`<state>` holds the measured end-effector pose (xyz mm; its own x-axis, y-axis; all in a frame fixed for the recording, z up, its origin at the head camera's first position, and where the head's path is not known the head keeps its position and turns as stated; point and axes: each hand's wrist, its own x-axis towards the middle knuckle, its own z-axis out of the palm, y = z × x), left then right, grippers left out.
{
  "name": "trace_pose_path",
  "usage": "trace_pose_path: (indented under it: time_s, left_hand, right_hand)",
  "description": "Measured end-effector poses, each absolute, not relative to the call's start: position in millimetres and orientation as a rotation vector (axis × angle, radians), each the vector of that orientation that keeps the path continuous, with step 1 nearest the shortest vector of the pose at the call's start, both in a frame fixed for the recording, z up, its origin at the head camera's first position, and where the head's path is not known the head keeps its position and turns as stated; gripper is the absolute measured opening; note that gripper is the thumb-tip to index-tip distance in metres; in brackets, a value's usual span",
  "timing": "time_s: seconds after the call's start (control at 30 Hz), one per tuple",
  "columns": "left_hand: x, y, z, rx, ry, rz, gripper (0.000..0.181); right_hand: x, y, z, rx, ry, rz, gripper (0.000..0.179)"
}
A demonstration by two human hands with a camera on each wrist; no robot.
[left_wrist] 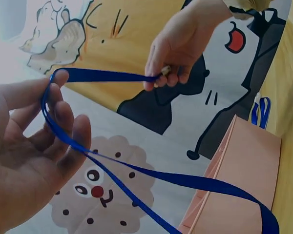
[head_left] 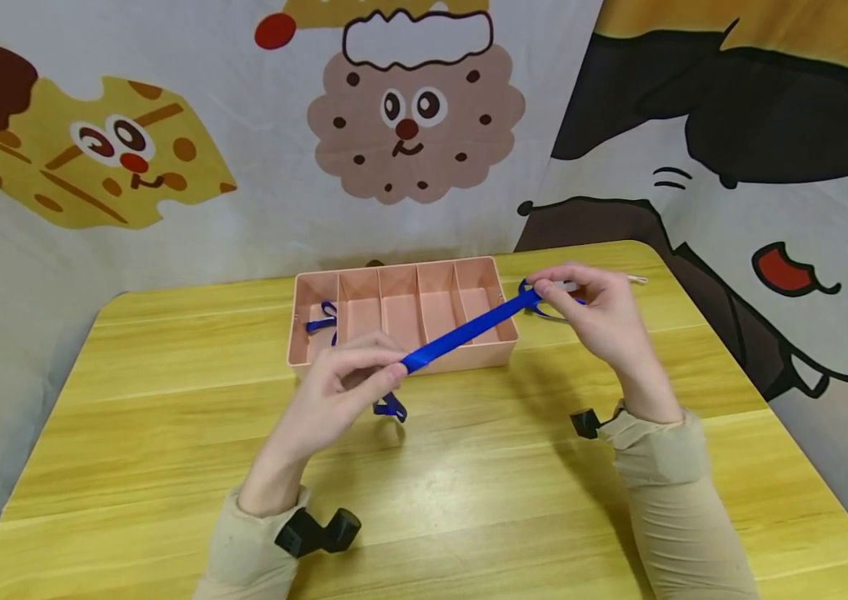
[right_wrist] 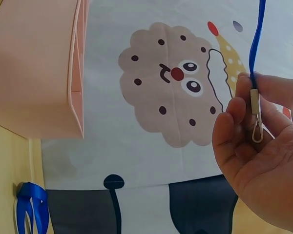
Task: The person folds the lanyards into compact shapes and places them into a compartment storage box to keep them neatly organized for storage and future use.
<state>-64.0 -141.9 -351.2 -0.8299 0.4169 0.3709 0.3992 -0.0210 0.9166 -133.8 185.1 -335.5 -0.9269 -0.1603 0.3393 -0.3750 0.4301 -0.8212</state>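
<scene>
A flat blue lanyard (head_left: 465, 333) stretches slantwise between the two hands, above the front of a pink divided box (head_left: 461, 358). My left hand (head_left: 330, 396) pinches the strap between thumb and fingers, and a loop of it hangs below that hand. In the left wrist view the strap runs over the fingers and down in two strands. My right hand (head_left: 600, 321) holds the other end, higher and to the right. By its thumb and fingertips in the right wrist view is a pale ferrule with a small wire-like loop (right_wrist: 257, 131).
Another blue lanyard (head_left: 322, 323) lies in the box's leftmost compartment. A further blue lanyard (right_wrist: 31, 202) rests on the wooden table (head_left: 469, 492) just right of the box, partly behind the right hand in the head view. A printed cloth (head_left: 244, 242) hangs behind the table.
</scene>
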Motion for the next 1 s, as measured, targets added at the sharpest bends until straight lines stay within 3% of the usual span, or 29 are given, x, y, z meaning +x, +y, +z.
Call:
trace_pose_path:
  time_s: [0.23, 0.3, 0.47, 1.0]
  left_hand:
    - [-59, -139, -348, 0.885, 2.142, 2.168, 0.019]
    - [-58, -138, -348, 0.911, 2.083, 2.221, 0.011]
    - [-55, -134, -349, 1.012, 1.885, 2.353, 0.036]
    - [-50, -126, -346, 1.152, 1.676, 2.498, 0.033]
  right_hand:
    - [-135, 179, -339, 0.497, -2.501, 1.480, 0.017]
    - [-136, 174, -342, 0.532, -2.523, 1.463, 0.016]
    - [-133, 158, -351, 0.636, -2.613, 1.444, 0.016]
    - [-112, 111, -362, 0.965, -2.819, 1.486, 0.014]
